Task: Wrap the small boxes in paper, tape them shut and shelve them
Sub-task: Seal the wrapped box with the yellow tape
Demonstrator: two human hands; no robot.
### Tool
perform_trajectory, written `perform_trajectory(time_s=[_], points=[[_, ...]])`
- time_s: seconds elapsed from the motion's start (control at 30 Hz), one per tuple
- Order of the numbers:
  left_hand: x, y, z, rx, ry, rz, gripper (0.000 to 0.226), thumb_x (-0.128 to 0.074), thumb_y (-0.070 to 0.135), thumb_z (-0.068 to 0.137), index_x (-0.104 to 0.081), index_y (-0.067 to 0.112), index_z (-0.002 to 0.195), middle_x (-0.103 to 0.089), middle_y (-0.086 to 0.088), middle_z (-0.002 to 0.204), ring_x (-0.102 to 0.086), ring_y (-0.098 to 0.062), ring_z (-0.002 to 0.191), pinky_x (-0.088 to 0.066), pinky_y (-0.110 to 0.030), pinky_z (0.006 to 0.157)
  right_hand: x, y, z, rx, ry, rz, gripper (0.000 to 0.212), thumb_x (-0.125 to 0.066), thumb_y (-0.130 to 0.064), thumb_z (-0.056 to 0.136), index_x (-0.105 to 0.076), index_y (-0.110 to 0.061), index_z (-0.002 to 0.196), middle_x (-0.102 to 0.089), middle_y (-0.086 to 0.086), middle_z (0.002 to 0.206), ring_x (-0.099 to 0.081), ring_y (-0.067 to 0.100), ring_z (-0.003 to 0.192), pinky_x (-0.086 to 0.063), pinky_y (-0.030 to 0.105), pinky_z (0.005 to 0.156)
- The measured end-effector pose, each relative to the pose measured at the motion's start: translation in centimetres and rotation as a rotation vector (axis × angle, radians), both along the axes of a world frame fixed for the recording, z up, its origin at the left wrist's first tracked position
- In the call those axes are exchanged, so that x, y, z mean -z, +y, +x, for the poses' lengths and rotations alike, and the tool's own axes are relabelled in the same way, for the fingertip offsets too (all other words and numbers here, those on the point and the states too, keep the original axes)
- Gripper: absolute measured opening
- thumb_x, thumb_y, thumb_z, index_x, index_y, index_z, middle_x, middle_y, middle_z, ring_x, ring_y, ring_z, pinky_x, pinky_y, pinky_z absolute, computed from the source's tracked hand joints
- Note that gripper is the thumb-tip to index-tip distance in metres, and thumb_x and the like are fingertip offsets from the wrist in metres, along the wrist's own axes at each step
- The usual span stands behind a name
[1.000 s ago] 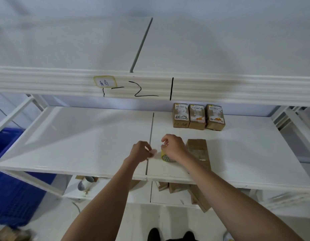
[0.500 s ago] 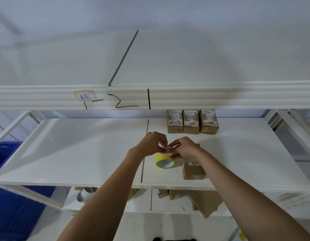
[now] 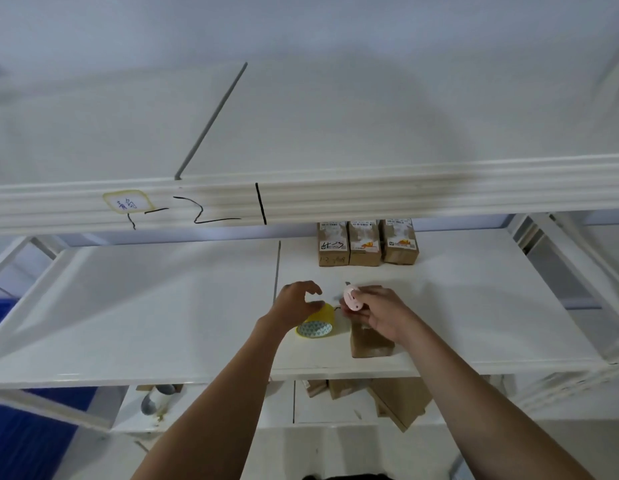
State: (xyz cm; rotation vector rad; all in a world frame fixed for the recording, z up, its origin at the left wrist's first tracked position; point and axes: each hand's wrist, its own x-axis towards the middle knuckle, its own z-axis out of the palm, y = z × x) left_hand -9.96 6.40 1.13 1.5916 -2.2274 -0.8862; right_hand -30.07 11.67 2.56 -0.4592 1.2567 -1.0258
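White shelf (image 3: 162, 306) carries brown paper-wrapped box (image 3: 370, 341), long axis running front to back, near front edge. Left hand (image 3: 296, 303) hovers loosely curled over yellow tape roll (image 3: 316, 323). Right hand (image 3: 381, 311) grips pink cutter (image 3: 351, 297), blade pointing away.

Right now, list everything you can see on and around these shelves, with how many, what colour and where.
Labelled wrapped boxes: three, brown, in a row at the back of the middle shelf.
Wrapped box: one, brown, near the shelf's front edge, under the right hand.
Tape roll: one, yellow, on the shelf, just below the left hand.
Small cutter: one, pink, in the right hand.
Shelf: white, with black marker writing on the beam above.
Brown packages: several, on the lower shelf.
Left hand: fingers curled loosely over the tape roll; contact unclear.
Right hand: grips the cutter.
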Motion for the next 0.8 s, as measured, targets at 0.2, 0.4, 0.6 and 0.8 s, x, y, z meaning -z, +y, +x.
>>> perform_trajectory(time_s=[0.2, 0.4, 0.6, 0.8], points=[[0.7, 0.4, -1.0, 0.052, -0.065, 0.106, 0.044, -0.073, 0.027, 0.089, -0.061, 0.021, 0.131, -0.063, -0.004, 0.130, -0.059, -0.024, 0.115, -0.052, -0.033, 0.094, 1.6, 0.7, 0.9, -0.040, 0.622, -0.130, 0.017, -0.060, -0.016, 0.098, -0.072, -0.015, 0.110, -0.070, -0.005, 0.090, -0.068, 0.014, 0.081, -0.059, 0.031, 0.069], [0.9, 0.5, -0.5, 0.122, -0.116, 0.094, 0.033, -0.063, 0.026, 0.097, -0.064, 0.017, 0.128, -0.066, -0.006, 0.126, -0.064, -0.025, 0.111, -0.054, -0.033, 0.095, 4.0, 1.4, 2.0, -0.142, 0.941, -0.294, 0.017, -0.058, -0.023, 0.100, -0.071, -0.014, 0.103, -0.069, -0.002, 0.090, -0.061, 0.010, 0.080, -0.039, 0.016, 0.060], [1.5, 0.1, 0.4, 0.064, -0.030, 0.188, 0.030, -0.063, 0.030, 0.096, -0.066, 0.027, 0.126, -0.066, -0.005, 0.125, -0.065, -0.026, 0.109, -0.056, -0.036, 0.094, 5.8, 2.4, 2.5, -0.182, 1.003, -0.341, 0.023, -0.055, -0.026, 0.103, -0.059, -0.014, 0.122, -0.065, 0.001, 0.103, -0.061, 0.014, 0.090, -0.040, 0.015, 0.063], [2.2, 0.2, 0.5, 0.042, 0.033, 0.202, 0.031, -0.064, 0.027, 0.097, -0.065, 0.025, 0.128, -0.065, -0.008, 0.127, -0.064, -0.026, 0.110, -0.055, -0.031, 0.091, 6.9, 3.0, 3.0, -0.240, 1.102, -0.385, 0.023, -0.048, -0.037, 0.105, -0.058, -0.017, 0.111, -0.055, -0.015, 0.082, -0.049, -0.004, 0.068, -0.030, 0.014, 0.055]])
